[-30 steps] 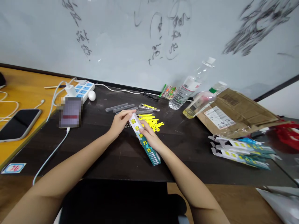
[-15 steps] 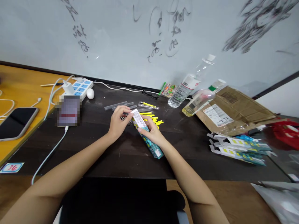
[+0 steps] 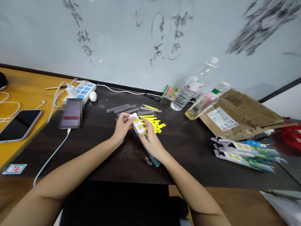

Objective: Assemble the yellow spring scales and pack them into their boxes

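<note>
A slim white and teal cardboard box (image 3: 139,126) is tilted between my hands, its white face with yellow pictures turned up. My left hand (image 3: 122,128) pinches the far end of the box with thumb and fingers. Lower down, my right hand (image 3: 151,142) is wrapped round its middle, hiding part of it. Just beyond lies a pile of yellow plastic pieces (image 3: 157,125). Several clear plastic tubes (image 3: 125,109) rest behind my left hand, and one yellow piece (image 3: 150,107) lies by the tubes further right.
Several similar boxes (image 3: 246,154) with flaps up lie at the right. Behind them are a brown parcel (image 3: 249,113), two plastic bottles (image 3: 188,91) and a snack packet (image 3: 169,92). At left are a power strip (image 3: 86,91), a charging phone (image 3: 71,113) and another phone (image 3: 20,125).
The box has been turned about its length, from a side with a printed text label to the white face with yellow pictures. Both hands stay on it. The view has shifted slightly.
</note>
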`<state>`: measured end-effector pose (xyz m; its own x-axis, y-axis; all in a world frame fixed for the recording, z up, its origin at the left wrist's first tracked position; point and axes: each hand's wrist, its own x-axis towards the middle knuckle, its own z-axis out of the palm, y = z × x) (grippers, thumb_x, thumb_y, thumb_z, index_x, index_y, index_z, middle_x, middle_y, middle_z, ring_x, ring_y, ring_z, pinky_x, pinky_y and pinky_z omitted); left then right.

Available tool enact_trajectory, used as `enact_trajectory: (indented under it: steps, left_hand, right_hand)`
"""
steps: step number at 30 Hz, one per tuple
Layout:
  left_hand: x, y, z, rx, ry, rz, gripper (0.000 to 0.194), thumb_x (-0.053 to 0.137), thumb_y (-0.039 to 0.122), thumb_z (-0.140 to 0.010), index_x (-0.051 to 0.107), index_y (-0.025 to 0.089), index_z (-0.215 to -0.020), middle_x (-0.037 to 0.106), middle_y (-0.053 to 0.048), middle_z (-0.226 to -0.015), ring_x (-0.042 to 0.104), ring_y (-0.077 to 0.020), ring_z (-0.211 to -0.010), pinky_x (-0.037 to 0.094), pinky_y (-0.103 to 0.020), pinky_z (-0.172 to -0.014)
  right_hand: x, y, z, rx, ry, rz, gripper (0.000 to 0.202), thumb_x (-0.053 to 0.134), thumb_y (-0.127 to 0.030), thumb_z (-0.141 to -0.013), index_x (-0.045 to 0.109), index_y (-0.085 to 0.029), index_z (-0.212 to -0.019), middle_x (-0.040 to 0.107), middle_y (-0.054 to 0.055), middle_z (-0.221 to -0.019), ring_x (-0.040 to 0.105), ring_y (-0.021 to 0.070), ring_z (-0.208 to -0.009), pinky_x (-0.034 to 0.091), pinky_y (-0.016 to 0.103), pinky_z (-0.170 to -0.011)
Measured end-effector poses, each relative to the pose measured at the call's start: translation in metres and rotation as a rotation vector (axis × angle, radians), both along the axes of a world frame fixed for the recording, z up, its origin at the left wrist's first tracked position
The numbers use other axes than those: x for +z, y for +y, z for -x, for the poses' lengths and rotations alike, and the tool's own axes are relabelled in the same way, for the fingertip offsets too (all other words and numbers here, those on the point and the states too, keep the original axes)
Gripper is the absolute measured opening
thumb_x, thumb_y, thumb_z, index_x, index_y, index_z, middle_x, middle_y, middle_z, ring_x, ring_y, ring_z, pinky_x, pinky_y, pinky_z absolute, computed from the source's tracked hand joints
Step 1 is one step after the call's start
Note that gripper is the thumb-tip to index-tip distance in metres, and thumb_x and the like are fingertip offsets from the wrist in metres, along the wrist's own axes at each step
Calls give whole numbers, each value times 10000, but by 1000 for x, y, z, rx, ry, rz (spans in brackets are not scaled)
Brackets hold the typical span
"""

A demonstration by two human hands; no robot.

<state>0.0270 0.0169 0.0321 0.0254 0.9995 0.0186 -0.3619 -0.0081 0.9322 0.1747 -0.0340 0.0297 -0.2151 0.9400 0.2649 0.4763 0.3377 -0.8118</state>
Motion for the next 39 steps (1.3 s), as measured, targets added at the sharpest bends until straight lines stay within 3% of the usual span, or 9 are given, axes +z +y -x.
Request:
enact_trajectory:
  steps: [5, 9, 14, 20, 24, 28, 34, 37, 39]
  left_hand:
    - [-1, 15, 13, 51, -37, -42, 316, 697, 371, -717, 478, 191, -856, 676, -28, -886, 654, -151, -765, 534, -308, -709]
    - [-6, 13, 10, -31, -32, -34, 338, 706, 385, -708, 482, 191, -871, 674, -22, -885, 647, -149, -757, 532, -300, -686]
    - [-12, 0, -4, -174, -4, 3, 335, 727, 398, -693, 531, 175, -850, 662, -7, -835, 623, -131, -743, 506, -254, -661]
    - [-17, 5, -2, -255, 10, -23, 313, 712, 390, -723, 615, 170, -923, 656, -41, -1003, 606, -152, -923, 513, -288, -803]
    - [-15, 3, -1, -323, 6, -12, 374, 694, 383, -752, 610, 206, -1070, 616, -68, -1176, 594, -186, -1050, 511, -317, -844]
    - [-14, -4, -3, -399, 37, 10, 472, 664, 376, -786, 548, 291, -1236, 532, -91, -1330, 603, -199, -1072, 520, -306, -808]
    - [-33, -5, -8, -432, 134, -27, 465, 633, 387, -802, 546, 283, -1247, 563, -103, -1245, 658, -174, -918, 525, -254, -686]
    - [-41, -5, -10, -453, 191, -73, 464, 599, 396, -825, 523, 285, -1269, 545, -108, -1253, 662, -160, -889, 518, -241, -663]
    - [-43, -6, -10, -460, 227, -101, 458, 579, 397, -840, 511, 278, -1277, 539, -113, -1256, 662, -152, -871, 514, -239, -656]
  right_hand:
    - [-8, 15, -3, 98, 377, 343, 456, 478, -375, -881, 350, -302, -1313, 541, 4, -858, 550, 176, -783, 480, 340, -710]
    - [-12, 18, 2, 183, 457, 322, 542, 568, -419, -838, 346, -346, -1327, 532, 3, -850, 548, 174, -738, 471, 312, -644]
    - [-12, 20, 0, 157, 493, 310, 576, 586, -454, -822, 343, -355, -1334, 554, -4, -785, 542, 171, -653, 448, 297, -585]
    - [-6, 21, -6, 134, 541, 352, 593, 602, -430, -799, 343, -350, -1326, 593, -5, -804, 580, 176, -647, 468, 315, -596]
    - [0, 26, -14, 70, 523, 359, 543, 596, -381, -781, 396, -330, -1283, 601, -14, -760, 580, 172, -605, 463, 298, -551]
    - [5, 47, -57, -141, 443, 247, 535, 580, -343, -739, 440, -292, -1252, 622, -13, -756, 569, 166, -558, 469, 291, -509]
    - [-7, 100, -178, -606, 187, 161, 611, 523, -298, -705, 450, -169, -1297, 654, 44, -842, 607, 157, -558, 501, 294, -564]
    - [-14, 124, -217, -698, -137, 223, 554, 477, -275, -750, 496, -136, -1286, 662, 70, -863, 615, 147, -580, 511, 283, -600]
    - [-17, 137, -228, -720, -223, 221, 531, 484, -255, -755, 529, -122, -1267, 672, 87, -876, 617, 159, -623, 509, 293, -629]
